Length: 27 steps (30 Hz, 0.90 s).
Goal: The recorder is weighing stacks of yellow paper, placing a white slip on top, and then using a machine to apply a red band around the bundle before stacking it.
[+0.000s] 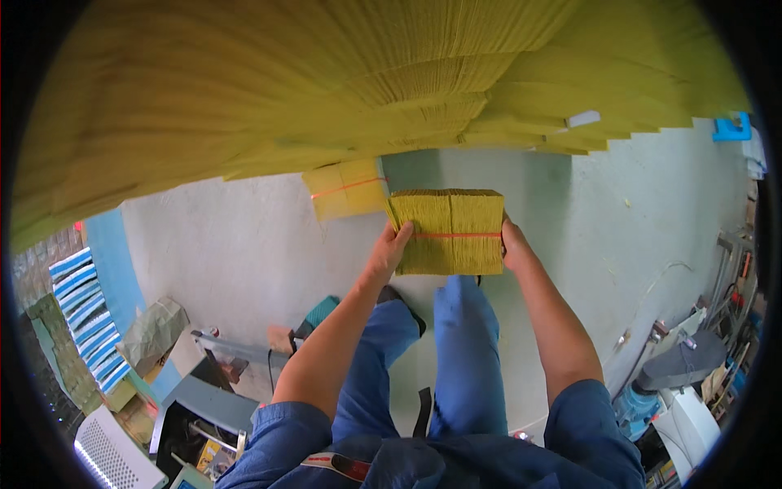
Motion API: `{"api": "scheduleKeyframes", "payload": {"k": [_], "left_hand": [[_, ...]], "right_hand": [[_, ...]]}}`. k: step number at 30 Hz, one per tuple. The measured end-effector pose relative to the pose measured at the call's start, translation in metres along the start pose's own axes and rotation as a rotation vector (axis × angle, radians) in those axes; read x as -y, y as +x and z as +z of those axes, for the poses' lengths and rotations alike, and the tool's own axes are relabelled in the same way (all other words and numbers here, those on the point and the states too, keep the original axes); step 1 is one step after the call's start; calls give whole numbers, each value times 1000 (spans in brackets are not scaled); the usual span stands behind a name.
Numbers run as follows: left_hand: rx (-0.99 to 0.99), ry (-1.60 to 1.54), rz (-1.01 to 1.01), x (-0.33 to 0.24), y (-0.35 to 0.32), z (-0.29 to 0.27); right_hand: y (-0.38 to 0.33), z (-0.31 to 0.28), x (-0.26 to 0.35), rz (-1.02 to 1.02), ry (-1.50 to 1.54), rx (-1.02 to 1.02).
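Observation:
Between my two hands is a thick bundle of yellow paper sheets (452, 254), held up in front of my legs with its layered edges showing. A thin red band runs across its middle. My left hand (393, 244) grips the left end, thumb on the near face. At the right end my right hand (511, 243) is closed on the bundle, its fingers partly hidden behind it. Another yellow bundle (346, 189) with a red band lies on the floor just beyond my left hand, at the foot of a tall stack of yellow paper (391, 90).
The stack spans the whole far side. Grey machinery (213, 403) stands at lower left, near blue-and-white striped material (85, 314). At lower right is a machine with a blue motor (635, 411). A blue plastic object (731, 128) sits at far right.

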<state>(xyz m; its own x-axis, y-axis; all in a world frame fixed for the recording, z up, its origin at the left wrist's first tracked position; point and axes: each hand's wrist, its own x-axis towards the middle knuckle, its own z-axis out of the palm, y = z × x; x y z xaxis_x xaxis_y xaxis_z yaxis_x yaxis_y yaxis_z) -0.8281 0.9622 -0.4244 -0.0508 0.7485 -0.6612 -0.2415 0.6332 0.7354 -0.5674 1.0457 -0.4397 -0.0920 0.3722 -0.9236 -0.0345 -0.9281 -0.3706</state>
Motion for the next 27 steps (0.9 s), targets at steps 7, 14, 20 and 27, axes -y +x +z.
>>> {"api": "scheduleKeyframes", "payload": {"k": [7,14,20,27], "left_hand": [[-165,93,-107,58,154,-42],[-149,498,-67,63,152,-45],[-139,541,-193,51,160,-38],[-182,220,-104,56,152,-34]], "right_hand": [[160,25,19,59,-176,-56],[224,70,-17,-321,-308,-204],[222,58,-4,-244,-717,-196],[229,55,-9,-406,-894,-360]]}}
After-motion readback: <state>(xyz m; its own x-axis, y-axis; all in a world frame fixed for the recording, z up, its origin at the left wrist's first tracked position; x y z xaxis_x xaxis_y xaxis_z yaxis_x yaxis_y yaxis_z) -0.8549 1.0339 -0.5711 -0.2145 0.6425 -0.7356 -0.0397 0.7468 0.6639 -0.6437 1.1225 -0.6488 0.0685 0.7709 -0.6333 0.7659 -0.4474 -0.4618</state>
